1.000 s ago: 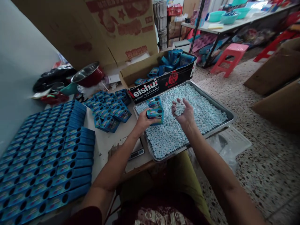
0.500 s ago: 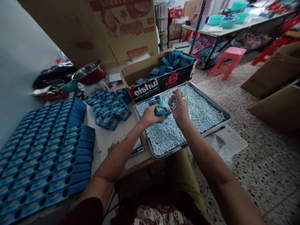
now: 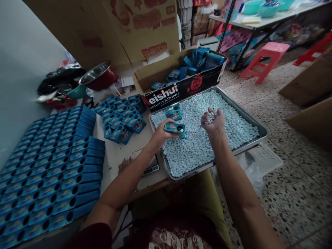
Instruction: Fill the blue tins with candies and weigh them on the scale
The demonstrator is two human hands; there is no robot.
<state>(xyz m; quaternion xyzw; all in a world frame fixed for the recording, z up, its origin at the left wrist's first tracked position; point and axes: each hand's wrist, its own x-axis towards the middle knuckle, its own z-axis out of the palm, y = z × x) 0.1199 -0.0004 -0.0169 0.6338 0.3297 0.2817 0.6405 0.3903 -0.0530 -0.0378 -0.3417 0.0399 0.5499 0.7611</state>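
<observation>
My left hand (image 3: pixel 158 137) grips a small blue box (image 3: pixel 171 128) by its end, above the near-left part of a metal tray (image 3: pixel 263 133). The box has a round hole, with a pale candy showing in it. My right hand (image 3: pixel 217 126), palm up and fingers curled, holds several small white candies (image 3: pixel 210 118) over the tray's middle. A thick layer of pale blue and white candies (image 3: pixel 192 148) covers the tray. On that layer, just beyond my left hand, lies another blue box (image 3: pixel 173 112) with white candies at its opening.
Rows of blue boxes (image 3: pixel 49 173) stand on the left, beside a loose pile of them (image 3: pixel 121 117). Behind the tray is an open carton (image 3: pixel 166 98) with more boxes. A scale (image 3: pixel 151 168) lies partly under my left forearm. A pink stool (image 3: pixel 269 57) stands farther right.
My right hand has moved right, away from the held box, and turned palm up with candies still in it. The left hand has tilted the box so its hole faces up.
</observation>
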